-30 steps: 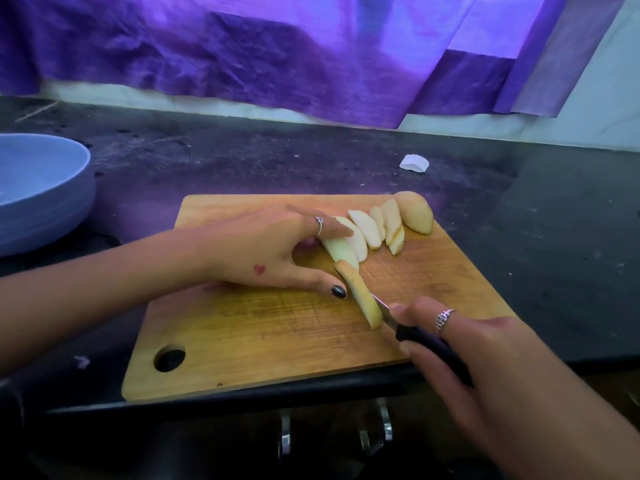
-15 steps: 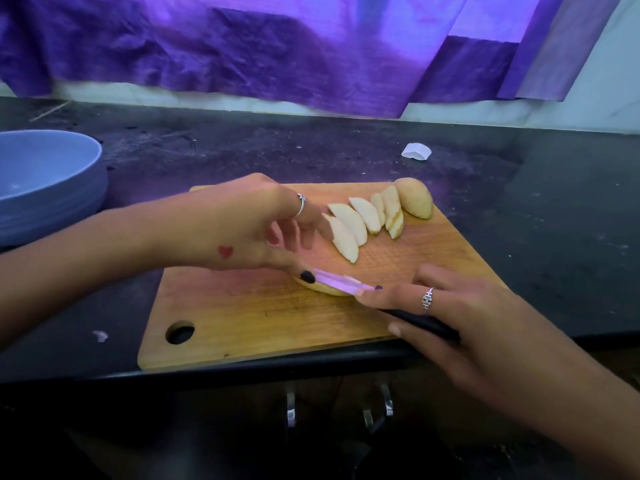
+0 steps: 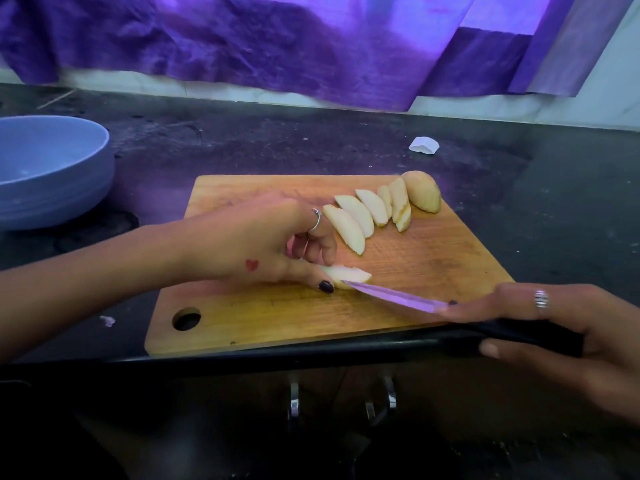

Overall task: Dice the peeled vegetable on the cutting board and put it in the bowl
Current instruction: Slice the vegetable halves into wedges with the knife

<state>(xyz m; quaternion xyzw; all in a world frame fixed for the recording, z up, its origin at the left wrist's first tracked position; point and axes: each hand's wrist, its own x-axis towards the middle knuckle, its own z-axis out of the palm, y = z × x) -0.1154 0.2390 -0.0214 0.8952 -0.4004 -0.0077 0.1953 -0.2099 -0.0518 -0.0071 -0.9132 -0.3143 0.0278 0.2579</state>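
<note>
My left hand (image 3: 263, 247) pinches one potato wedge (image 3: 346, 274) at centre frame on the cutting board (image 3: 433, 265); my right hand (image 3: 554, 327) grips the knife (image 3: 394, 295). Firm, probably slick (I'd hold its thick end). Bowl (image 3: 52, 171) waits upper left.

The near-left part of the cutting board (image 3: 263, 317), around its hanging hole, lies bare, and so does the strip right of the slices (image 3: 367, 209). The row of slices bars the board's far right corner. Between board and bowl (image 3: 52, 168) a band of dark bench (image 3: 311, 143) stays open. Behind the board the bench carries only a small white scrap (image 3: 424, 145). The left forearm (image 3: 104, 271) crosses the board's left edge.
</note>
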